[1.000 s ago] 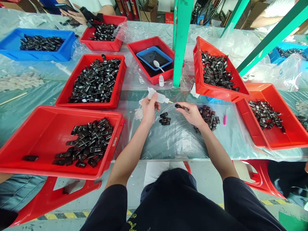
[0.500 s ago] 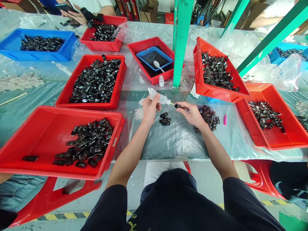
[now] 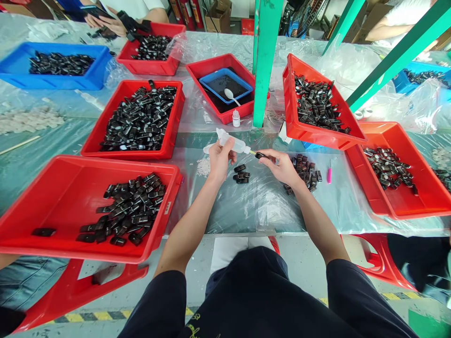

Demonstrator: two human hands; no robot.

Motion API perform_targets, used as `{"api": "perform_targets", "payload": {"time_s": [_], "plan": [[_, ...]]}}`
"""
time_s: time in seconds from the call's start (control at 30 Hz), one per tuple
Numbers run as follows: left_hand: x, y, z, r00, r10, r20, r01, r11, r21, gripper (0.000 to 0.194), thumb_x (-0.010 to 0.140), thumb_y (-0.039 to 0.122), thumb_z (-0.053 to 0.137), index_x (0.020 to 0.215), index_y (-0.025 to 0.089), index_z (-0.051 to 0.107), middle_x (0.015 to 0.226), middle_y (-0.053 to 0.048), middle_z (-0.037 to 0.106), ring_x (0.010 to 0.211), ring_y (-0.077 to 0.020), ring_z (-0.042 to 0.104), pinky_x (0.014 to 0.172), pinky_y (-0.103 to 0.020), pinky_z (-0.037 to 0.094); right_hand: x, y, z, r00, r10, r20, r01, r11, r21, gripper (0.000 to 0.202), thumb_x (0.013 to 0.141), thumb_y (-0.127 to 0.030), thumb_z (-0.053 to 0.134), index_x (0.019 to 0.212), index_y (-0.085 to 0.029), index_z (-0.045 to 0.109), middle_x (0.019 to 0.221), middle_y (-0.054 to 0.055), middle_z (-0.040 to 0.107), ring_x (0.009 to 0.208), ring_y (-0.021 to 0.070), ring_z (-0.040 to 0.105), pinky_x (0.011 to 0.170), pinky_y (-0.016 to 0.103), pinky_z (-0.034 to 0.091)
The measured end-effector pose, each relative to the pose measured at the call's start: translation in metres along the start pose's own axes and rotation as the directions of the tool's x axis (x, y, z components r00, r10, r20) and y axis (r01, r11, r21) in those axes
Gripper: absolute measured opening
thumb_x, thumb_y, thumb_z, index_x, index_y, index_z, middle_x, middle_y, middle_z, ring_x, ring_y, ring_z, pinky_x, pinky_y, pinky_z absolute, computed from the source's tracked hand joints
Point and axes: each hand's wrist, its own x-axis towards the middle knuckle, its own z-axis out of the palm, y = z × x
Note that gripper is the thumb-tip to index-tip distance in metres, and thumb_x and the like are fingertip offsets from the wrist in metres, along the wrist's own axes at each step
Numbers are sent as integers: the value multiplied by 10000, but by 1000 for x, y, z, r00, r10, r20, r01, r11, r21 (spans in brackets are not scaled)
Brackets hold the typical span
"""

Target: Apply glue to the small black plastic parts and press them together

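Observation:
My left hand (image 3: 221, 157) is closed round a translucent squeeze bottle (image 3: 240, 146), tipped sideways so its thin yellowish nozzle points right. A small glossy black plastic part (image 3: 260, 155) is pinched in the fingers of my right hand (image 3: 279, 164). The nozzle tip meets or nearly meets that part; whether they touch I cannot tell. Between my forearms lies a small group of black parts (image 3: 241, 174) on the plastic-covered table. A larger pile of black parts (image 3: 309, 170) sits beside my right hand, and small white pieces (image 3: 203, 167) lie left of my left hand.
Red bins of black parts stand on the left (image 3: 81, 188) and right (image 3: 419, 173). A green post (image 3: 267, 65) rises beyond my hands, beside a small white dropper bottle (image 3: 236, 118). A pink-handled tool (image 3: 329, 175) lies at right. Across the table, a person holds a phone (image 3: 97, 11).
My hands, the bottle and the black part stay almost in place. At the far right edge, a seated person's dark clothing has shifted slightly left.

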Motion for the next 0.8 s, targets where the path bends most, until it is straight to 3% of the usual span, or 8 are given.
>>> {"api": "perform_targets", "payload": {"time_s": [0.2,0.43,0.8], "plan": [[-1,2,2,1000,-30,-6,30,999,-10,518,784,656,772,696,184,577,518,44,517,411,-69,483,399,-219,313,1,-1,2,1000,-10,-9,11,997,79,468,954,-584,643,1169,-185,760,997,82,780,872,206,689,812,346,538],[-1,1,0,999,38,17,-39,999,13,546,707,697,812,755,194,605,519,51,533,411,-74,481,402,-226,312,-1,0,2,1000,-4,-18,4,1000,7,415,965,-522,646,1182,-188,761,1027,80,781,851,200,670,780,341,526],[-1,2,-1,999,45,29,-47,998,43,537,740,697,788,746,198,588,521,45,516,420,-80,478,408,-236,315,0,-3,0,1000,-24,-13,24,1000,-18,360,974,-452,650,1178,-181,770,1031,77,784,830,189,643,738,324,483]]}}
